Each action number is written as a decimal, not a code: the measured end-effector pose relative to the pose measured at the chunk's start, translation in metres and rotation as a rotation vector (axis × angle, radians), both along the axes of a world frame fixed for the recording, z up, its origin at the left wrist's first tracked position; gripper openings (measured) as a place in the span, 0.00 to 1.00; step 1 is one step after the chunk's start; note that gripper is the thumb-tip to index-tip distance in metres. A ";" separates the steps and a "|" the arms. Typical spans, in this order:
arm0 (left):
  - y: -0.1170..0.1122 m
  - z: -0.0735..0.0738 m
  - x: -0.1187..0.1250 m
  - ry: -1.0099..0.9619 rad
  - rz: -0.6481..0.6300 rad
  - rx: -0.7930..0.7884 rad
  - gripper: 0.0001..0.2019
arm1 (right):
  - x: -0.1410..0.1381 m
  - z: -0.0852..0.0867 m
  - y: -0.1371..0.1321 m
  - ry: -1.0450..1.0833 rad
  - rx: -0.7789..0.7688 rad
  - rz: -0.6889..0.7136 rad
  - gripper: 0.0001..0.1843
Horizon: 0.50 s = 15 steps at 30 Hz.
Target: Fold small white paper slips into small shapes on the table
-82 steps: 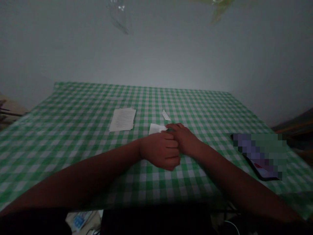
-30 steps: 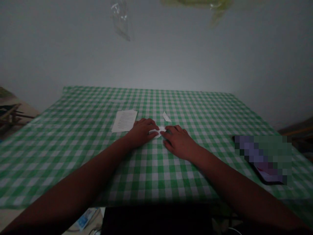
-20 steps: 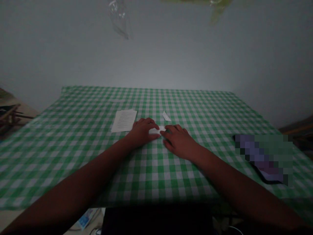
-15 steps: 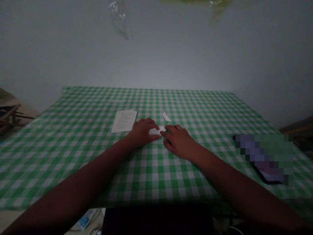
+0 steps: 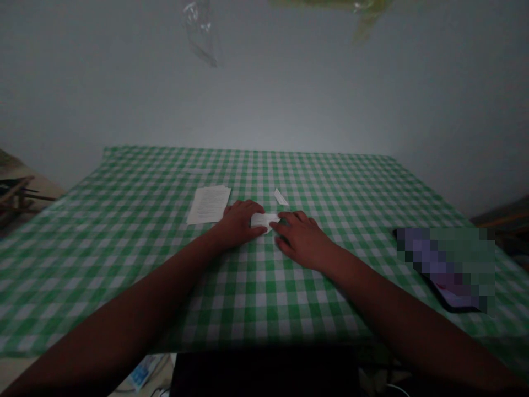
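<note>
A small folded piece of printed paper (image 5: 263,220) lies on the tablecloth between my hands. My left hand (image 5: 238,221) grips its left end, with the thumb at the near edge and the fingers at the far edge. On the right end, the bent fingers of my right hand (image 5: 301,236) press the paper down; their tips cover that corner. Just beyond, a narrow folded paper piece (image 5: 281,197) rests by itself. Beside my left hand is a stack of printed paper sheets (image 5: 209,205).
A green and white checked cloth (image 5: 264,298) covers the table, which reaches back to a pale wall (image 5: 264,99). At the right lies a phone (image 5: 442,275), its screen blurred out. A faint whitish strip (image 5: 197,171) lies toward the back left.
My left hand has shifted slightly left, and more of the folded paper now shows between my hands. My right hand has barely moved.
</note>
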<state>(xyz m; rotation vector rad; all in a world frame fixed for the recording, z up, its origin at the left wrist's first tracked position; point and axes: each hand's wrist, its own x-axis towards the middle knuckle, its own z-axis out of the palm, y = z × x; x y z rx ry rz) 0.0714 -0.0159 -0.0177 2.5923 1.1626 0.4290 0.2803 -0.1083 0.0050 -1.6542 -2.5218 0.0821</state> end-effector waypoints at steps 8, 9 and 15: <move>-0.002 0.001 0.000 -0.004 -0.025 0.013 0.19 | 0.000 -0.001 0.001 -0.005 0.008 0.000 0.24; -0.002 0.001 0.001 -0.002 -0.024 0.012 0.19 | 0.000 -0.001 0.001 -0.004 0.007 -0.002 0.24; 0.000 0.004 0.001 0.015 -0.039 -0.022 0.17 | -0.001 0.000 0.001 0.030 0.028 0.034 0.23</move>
